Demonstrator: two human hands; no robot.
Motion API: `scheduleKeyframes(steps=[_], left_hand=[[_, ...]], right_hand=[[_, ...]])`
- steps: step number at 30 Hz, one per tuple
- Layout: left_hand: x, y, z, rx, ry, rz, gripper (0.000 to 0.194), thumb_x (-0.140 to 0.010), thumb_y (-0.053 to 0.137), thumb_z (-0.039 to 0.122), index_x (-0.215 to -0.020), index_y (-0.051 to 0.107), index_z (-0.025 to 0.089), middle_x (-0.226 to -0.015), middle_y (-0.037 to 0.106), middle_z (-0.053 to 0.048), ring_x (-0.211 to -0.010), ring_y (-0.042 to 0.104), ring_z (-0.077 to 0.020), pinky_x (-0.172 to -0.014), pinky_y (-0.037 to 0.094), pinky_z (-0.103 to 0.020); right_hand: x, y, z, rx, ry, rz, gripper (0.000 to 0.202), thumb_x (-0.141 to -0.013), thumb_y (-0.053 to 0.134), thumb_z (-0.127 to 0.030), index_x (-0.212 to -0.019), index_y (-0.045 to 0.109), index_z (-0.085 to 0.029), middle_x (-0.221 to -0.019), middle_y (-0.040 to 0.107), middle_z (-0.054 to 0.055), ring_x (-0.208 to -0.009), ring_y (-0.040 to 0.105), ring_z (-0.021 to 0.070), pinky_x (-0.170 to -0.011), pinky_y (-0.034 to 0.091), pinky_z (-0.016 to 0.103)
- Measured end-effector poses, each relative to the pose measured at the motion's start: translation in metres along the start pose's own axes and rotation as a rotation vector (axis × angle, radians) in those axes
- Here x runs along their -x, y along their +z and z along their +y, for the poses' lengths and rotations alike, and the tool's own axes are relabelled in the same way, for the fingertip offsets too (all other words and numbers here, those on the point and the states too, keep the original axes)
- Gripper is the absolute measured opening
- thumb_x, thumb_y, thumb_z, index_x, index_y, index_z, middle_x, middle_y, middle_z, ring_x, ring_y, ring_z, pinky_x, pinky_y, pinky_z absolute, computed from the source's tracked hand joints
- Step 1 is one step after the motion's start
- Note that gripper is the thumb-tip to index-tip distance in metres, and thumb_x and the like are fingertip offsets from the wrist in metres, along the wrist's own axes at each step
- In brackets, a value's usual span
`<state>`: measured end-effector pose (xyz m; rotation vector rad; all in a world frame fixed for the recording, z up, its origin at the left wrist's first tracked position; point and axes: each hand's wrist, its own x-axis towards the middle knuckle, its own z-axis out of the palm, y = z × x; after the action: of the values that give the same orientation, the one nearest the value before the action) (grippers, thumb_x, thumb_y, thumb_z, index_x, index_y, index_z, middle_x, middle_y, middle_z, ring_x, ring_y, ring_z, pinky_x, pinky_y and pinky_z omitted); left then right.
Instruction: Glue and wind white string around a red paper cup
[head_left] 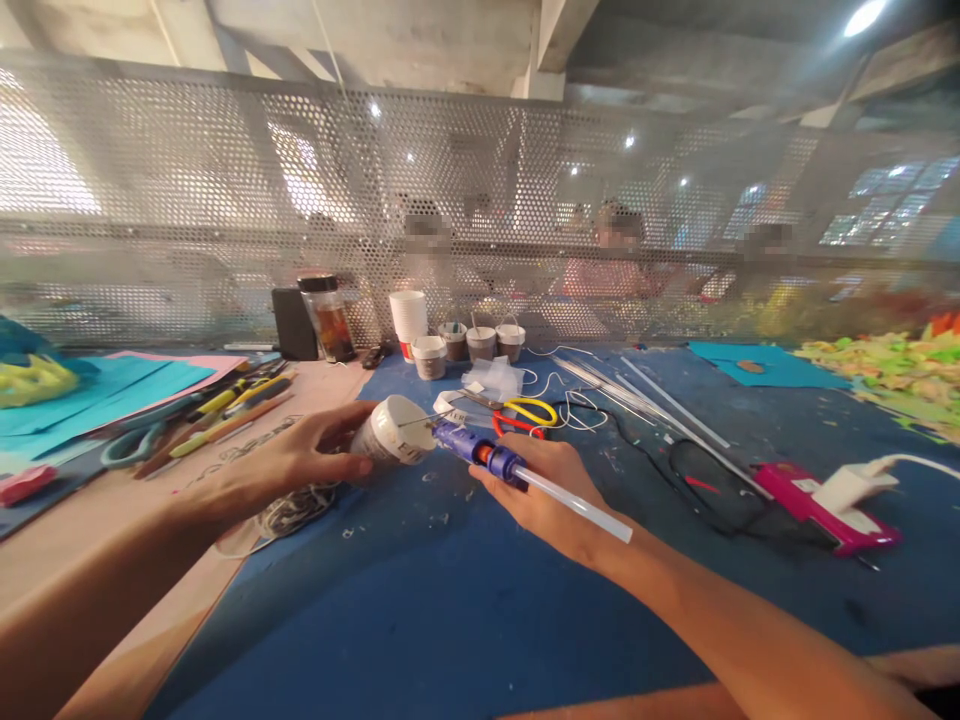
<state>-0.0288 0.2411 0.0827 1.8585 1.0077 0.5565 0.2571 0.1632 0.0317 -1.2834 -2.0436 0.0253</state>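
My left hand (pixel 319 450) is wrapped round a paper cup (pixel 386 440), which lies tilted with its mouth turned to the right. In my right hand (pixel 551 490) is a blue glue gun (pixel 469 442), its nozzle at the cup's rim. A long translucent glue stick (pixel 577 500) juts from the back of the gun toward my forearm. Just beyond the gun lie scissors with yellow and red handles (pixel 531 410). A bundle of grey cord (pixel 296 510) rests below my left hand, partly hidden by it.
Several small cups (pixel 480 343) and a stack of paper cups (pixel 407 315) stand by the perforated screen (pixel 465 170). Thin rods (pixel 660 405) and a magenta power strip (pixel 817 505) lie right. Tools (pixel 225 405) lie left, near a jar (pixel 326 320). People sit behind the screen.
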Motion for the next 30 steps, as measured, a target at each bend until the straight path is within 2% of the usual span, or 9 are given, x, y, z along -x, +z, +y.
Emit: scheduleKeyframes(steps=[5,11,16,20,25,30], left_hand=[[0.001,-0.002,0.003,-0.004,0.011,-0.067,0.073,-0.080,0.069,0.031,-0.148,0.045,0.018,-0.147,0.055,-0.011,-0.132,0.050,-0.0320,-0.111,0.037,-0.043],[0.002,-0.005,-0.002,0.023,-0.016,-0.061,0.077,-0.079,0.070,0.034,-0.149,0.043,0.020,-0.145,0.056,-0.011,-0.131,0.050,-0.0324,-0.106,0.041,-0.043],[0.002,-0.008,-0.002,-0.031,-0.017,-0.075,0.074,-0.081,0.071,0.039,-0.149,0.044,0.021,-0.145,0.056,-0.011,-0.130,0.051,-0.0337,-0.108,0.041,-0.046],[0.004,-0.007,0.000,-0.033,-0.014,-0.065,0.074,-0.081,0.071,0.035,-0.149,0.044,0.020,-0.147,0.055,-0.012,-0.133,0.050,-0.0333,-0.110,0.039,-0.045],[0.007,-0.006,0.000,0.010,-0.024,-0.053,0.074,-0.080,0.073,0.030,-0.148,0.045,0.019,-0.146,0.055,-0.012,-0.131,0.051,-0.0329,-0.106,0.043,-0.042],[0.012,-0.007,0.002,-0.027,0.014,-0.048,0.070,-0.082,0.068,0.032,-0.147,0.047,0.020,-0.142,0.060,-0.011,-0.126,0.055,-0.0334,-0.102,0.047,-0.043]], right_hand=[[0.000,-0.002,-0.001,-0.077,-0.030,-0.022,0.012,-0.092,0.061,-0.032,-0.094,0.065,-0.021,-0.082,0.071,0.001,-0.070,0.065,0.0146,-0.065,0.045,0.025],[0.000,-0.002,0.000,-0.091,-0.028,-0.010,0.013,-0.093,0.061,-0.033,-0.094,0.066,-0.021,-0.084,0.072,0.001,-0.072,0.067,0.0152,-0.065,0.046,0.026],[-0.001,-0.005,-0.002,-0.111,-0.037,0.009,0.020,-0.095,0.058,-0.039,-0.097,0.067,-0.021,-0.087,0.074,0.002,-0.073,0.068,0.0151,-0.066,0.049,0.026],[-0.001,-0.009,-0.005,-0.159,-0.010,0.005,0.027,-0.097,0.054,-0.043,-0.094,0.068,-0.020,-0.088,0.075,0.003,-0.075,0.070,0.0166,-0.064,0.051,0.026],[-0.001,-0.008,-0.006,-0.256,0.020,0.110,0.026,-0.096,0.057,-0.043,-0.103,0.069,-0.021,-0.091,0.076,0.004,-0.083,0.071,0.0190,-0.076,0.056,0.030],[-0.002,-0.003,-0.002,-0.259,0.069,0.225,0.024,-0.095,0.059,-0.043,-0.092,0.070,-0.022,-0.083,0.076,0.003,-0.077,0.072,0.0182,-0.074,0.057,0.029]])
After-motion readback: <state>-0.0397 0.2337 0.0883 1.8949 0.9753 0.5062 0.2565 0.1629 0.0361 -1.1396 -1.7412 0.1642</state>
